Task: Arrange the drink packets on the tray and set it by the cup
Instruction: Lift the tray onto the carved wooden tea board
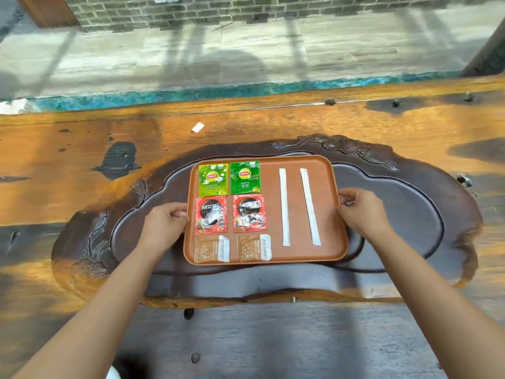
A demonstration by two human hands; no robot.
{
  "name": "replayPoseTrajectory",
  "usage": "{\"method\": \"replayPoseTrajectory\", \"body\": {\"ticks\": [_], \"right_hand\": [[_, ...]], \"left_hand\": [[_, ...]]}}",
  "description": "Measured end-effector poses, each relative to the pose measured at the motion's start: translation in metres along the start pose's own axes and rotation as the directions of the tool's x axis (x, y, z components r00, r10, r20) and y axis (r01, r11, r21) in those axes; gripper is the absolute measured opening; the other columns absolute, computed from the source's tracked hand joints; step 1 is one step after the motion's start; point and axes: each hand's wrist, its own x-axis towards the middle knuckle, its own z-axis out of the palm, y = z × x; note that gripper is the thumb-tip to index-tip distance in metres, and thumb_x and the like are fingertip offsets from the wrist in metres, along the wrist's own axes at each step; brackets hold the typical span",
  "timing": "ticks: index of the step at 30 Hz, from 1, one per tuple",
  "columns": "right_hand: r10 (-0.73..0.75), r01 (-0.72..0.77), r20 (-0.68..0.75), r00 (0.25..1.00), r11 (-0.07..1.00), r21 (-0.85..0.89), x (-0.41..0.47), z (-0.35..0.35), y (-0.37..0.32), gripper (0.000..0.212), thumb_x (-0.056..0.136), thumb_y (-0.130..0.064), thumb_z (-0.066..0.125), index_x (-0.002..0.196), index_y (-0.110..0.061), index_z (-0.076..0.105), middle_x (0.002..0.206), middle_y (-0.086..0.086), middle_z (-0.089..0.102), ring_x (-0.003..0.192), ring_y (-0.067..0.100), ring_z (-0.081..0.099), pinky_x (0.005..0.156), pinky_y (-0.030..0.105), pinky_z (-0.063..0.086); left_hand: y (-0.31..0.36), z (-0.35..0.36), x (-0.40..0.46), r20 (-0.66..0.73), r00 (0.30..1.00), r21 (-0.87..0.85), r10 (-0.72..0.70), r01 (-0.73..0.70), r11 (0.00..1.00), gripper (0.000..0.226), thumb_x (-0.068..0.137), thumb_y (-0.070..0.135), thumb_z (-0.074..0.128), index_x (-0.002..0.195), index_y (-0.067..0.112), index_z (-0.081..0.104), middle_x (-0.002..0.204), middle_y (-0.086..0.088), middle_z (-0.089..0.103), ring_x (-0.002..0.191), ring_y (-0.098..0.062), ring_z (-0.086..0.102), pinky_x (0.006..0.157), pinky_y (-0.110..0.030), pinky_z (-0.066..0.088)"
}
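A brown rectangular tray point(332, 214) sits in the middle of a carved dark wooden basin. On its left half lie two green Lipton tea packets point(213, 179) at the back, two red Nescafe packets point(211, 214) in the middle and two brown sugar packets point(211, 249) at the front. Two long white stick sachets point(284, 206) lie side by side on the right half. My left hand point(166, 222) grips the tray's left rim. My right hand point(360, 209) grips its right rim. No cup is in view.
The carved dark basin point(410, 214) is set into a broad orange wooden table point(68, 165). A small white scrap point(197, 127) lies on the table behind the basin. Beyond the table's teal far edge is a stone floor and a brick wall.
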Motion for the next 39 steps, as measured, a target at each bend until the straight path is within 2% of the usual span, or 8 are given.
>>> {"method": "replayPoseTrajectory", "body": {"ticks": [4,9,13,16,20,23,34,39], "right_hand": [[0.006,-0.006,0.02,1.0,1.0,-0.008,0.005,0.005,-0.001,0.039,0.076,0.004,0.048,0.104,-0.016,0.069,0.094,0.011,0.071,0.095,0.033,0.061,0.08,0.033,0.047],[0.023,-0.022,0.031,0.999,0.999,-0.027,0.007,0.011,0.002,0.042,0.077,0.004,0.046,0.107,-0.016,0.068,0.094,0.01,0.071,0.095,0.031,0.06,0.076,0.029,0.044],[0.02,-0.02,0.017,1.0,0.999,-0.029,0.008,0.013,0.003,0.038,0.079,0.002,0.048,0.107,-0.016,0.068,0.096,0.011,0.071,0.096,0.032,0.06,0.08,0.032,0.046],[0.024,-0.024,0.012,1.0,0.999,-0.022,0.008,0.011,0.004,0.037,0.08,0.001,0.048,0.108,-0.015,0.067,0.094,0.011,0.069,0.097,0.032,0.06,0.081,0.033,0.045],[0.019,-0.019,-0.004,1.0,1.0,-0.013,0.005,0.009,0.006,0.038,0.08,0.003,0.048,0.108,-0.014,0.066,0.081,0.003,0.059,0.094,0.031,0.059,0.077,0.029,0.042],[0.013,-0.013,-0.008,1.0,1.0,-0.022,0.004,0.01,0.006,0.038,0.08,0.004,0.047,0.108,-0.013,0.066,0.08,0.001,0.057,0.094,0.032,0.059,0.075,0.029,0.041],[-0.019,0.018,-0.039,0.999,1.0,-0.026,0.003,0.013,0.004,0.037,0.081,0.004,0.046,0.109,-0.011,0.065,0.095,0.015,0.069,0.094,0.034,0.058,0.078,0.032,0.044],[-0.009,0.008,-0.018,1.0,0.999,-0.034,0.002,0.014,0.005,0.039,0.082,0.002,0.045,0.114,-0.013,0.063,0.093,0.014,0.069,0.096,0.033,0.057,0.075,0.029,0.04]], "left_hand": [[-0.005,0.005,0.004,0.01,1.0,0.015,-0.014,0.014,1.0,0.035,0.084,0.005,0.052,0.076,0.036,0.067,0.081,-0.001,0.072,0.08,-0.021,0.068,0.084,-0.045,0.054],[-0.005,0.01,0.003,-0.001,1.0,0.042,-0.002,0.002,0.999,0.031,0.085,0.006,0.05,0.081,0.031,0.068,0.084,-0.003,0.071,0.083,-0.022,0.066,0.085,-0.045,0.054],[-0.004,0.012,0.001,-0.027,0.999,0.081,0.026,-0.023,0.996,0.032,0.085,0.005,0.047,0.083,0.029,0.069,0.084,-0.004,0.072,0.079,-0.02,0.067,0.08,-0.043,0.056],[-0.005,0.014,-0.001,-0.043,0.999,0.086,0.027,-0.023,0.996,0.031,0.085,0.005,0.048,0.089,0.025,0.072,0.087,-0.003,0.072,0.08,-0.02,0.067,0.079,-0.043,0.056],[-0.005,0.017,-0.005,-0.034,0.999,0.045,0.001,0.0,0.999,0.032,0.085,0.005,0.048,0.098,0.022,0.071,0.085,-0.004,0.071,0.077,-0.018,0.067,0.078,-0.042,0.057],[-0.007,0.019,-0.007,-0.032,0.999,0.028,0.001,0.0,1.0,0.031,0.087,0.007,0.048,0.104,0.021,0.07,0.092,-0.006,0.072,0.081,-0.019,0.066,0.08,-0.042,0.056],[-0.008,0.023,-0.007,-0.091,0.996,-0.016,-0.002,0.0,1.0,0.03,0.086,0.007,0.051,0.107,0.02,0.069,0.098,-0.008,0.072,0.087,-0.019,0.065,0.084,-0.042,0.054],[-0.008,0.023,-0.007,-0.092,0.995,-0.018,-0.039,0.037,0.999,0.024,0.085,0.01,0.058,0.104,0.016,0.07,0.084,-0.003,0.07,0.088,-0.021,0.065,0.087,-0.045,0.053]]}}
